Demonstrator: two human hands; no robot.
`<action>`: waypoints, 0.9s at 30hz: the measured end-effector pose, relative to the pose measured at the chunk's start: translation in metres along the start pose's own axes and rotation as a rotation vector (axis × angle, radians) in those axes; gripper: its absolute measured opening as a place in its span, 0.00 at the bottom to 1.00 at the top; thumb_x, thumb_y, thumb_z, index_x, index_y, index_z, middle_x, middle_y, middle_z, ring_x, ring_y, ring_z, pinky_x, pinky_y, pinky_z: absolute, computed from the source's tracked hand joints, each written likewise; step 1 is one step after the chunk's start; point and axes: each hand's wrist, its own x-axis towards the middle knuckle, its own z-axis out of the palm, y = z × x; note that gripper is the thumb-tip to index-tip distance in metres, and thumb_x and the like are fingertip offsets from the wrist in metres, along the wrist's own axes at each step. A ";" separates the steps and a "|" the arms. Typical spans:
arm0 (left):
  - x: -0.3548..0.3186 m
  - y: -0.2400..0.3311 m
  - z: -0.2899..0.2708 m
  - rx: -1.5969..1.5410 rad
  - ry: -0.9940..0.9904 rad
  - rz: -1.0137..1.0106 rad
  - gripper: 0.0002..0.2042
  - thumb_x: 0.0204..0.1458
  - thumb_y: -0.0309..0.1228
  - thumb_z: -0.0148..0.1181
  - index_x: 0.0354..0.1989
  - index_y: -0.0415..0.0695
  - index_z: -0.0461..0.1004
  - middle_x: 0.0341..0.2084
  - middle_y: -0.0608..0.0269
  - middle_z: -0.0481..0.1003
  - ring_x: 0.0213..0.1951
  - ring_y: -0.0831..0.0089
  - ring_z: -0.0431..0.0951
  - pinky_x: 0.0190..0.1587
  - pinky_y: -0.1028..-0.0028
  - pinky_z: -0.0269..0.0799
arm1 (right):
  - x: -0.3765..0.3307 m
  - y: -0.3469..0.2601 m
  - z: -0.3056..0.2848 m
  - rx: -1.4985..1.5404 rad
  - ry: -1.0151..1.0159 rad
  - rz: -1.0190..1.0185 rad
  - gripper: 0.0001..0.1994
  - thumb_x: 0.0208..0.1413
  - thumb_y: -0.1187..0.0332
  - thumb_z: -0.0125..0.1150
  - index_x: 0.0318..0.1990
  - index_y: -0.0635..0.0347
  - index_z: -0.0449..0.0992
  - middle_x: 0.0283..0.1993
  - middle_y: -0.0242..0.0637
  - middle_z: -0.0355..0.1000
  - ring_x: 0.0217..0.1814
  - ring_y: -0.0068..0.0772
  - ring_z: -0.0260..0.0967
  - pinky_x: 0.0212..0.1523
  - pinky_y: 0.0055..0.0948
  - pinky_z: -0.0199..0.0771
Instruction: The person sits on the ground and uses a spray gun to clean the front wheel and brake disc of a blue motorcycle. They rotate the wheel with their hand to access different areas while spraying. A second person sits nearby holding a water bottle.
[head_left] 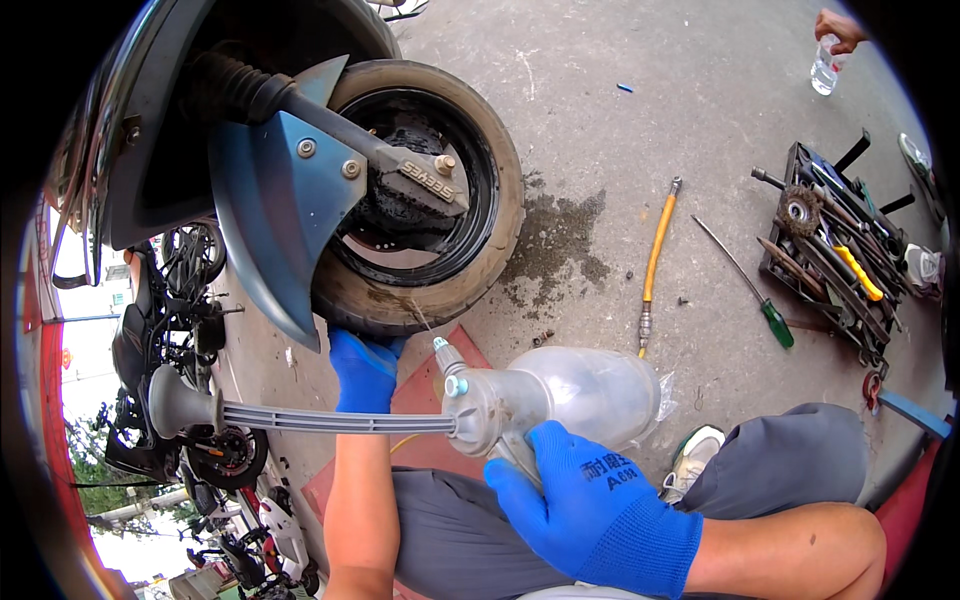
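My right hand, in a blue knit glove, is wrapped around the grip of a pump spray bottle. Its translucent body lies on its side, and its grey plunger rod is drawn out to the left. A thin stream runs from the nozzle onto the lower sidewall of a scooter's wheel tire. My left hand, gloved the same way, is against the tire's near edge, its fingers mostly hidden behind the rubber. A blue fender and fork partly cover the wheel.
Wet spots darken the concrete beside the tire. Right of them lie a yellow air hose, a green-handled screwdriver and a full tool tray. Another person's hand holds a clear bottle. Parked motorcycles stand left.
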 end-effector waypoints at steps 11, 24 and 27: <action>0.009 0.001 -0.012 0.106 0.072 0.321 0.25 0.63 0.49 0.42 0.64 0.50 0.60 0.61 0.61 0.64 0.61 0.59 0.65 0.59 0.55 0.67 | 0.002 0.004 0.000 -0.056 -0.083 -0.051 0.15 0.59 0.63 0.58 0.36 0.68 0.65 0.24 0.53 0.66 0.26 0.54 0.68 0.27 0.46 0.67; -0.003 -0.001 0.009 0.132 0.076 0.232 0.25 0.65 0.48 0.39 0.65 0.49 0.59 0.61 0.59 0.65 0.60 0.57 0.66 0.59 0.52 0.67 | -0.002 -0.001 0.003 0.011 0.021 -0.039 0.13 0.59 0.63 0.56 0.37 0.67 0.67 0.29 0.54 0.67 0.30 0.56 0.68 0.28 0.47 0.67; -0.003 -0.001 0.010 0.136 0.061 0.241 0.25 0.65 0.49 0.38 0.65 0.49 0.59 0.61 0.59 0.65 0.61 0.57 0.66 0.60 0.53 0.67 | -0.006 -0.002 0.012 -0.035 0.109 0.017 0.17 0.59 0.56 0.54 0.37 0.65 0.67 0.32 0.58 0.72 0.34 0.60 0.70 0.35 0.49 0.69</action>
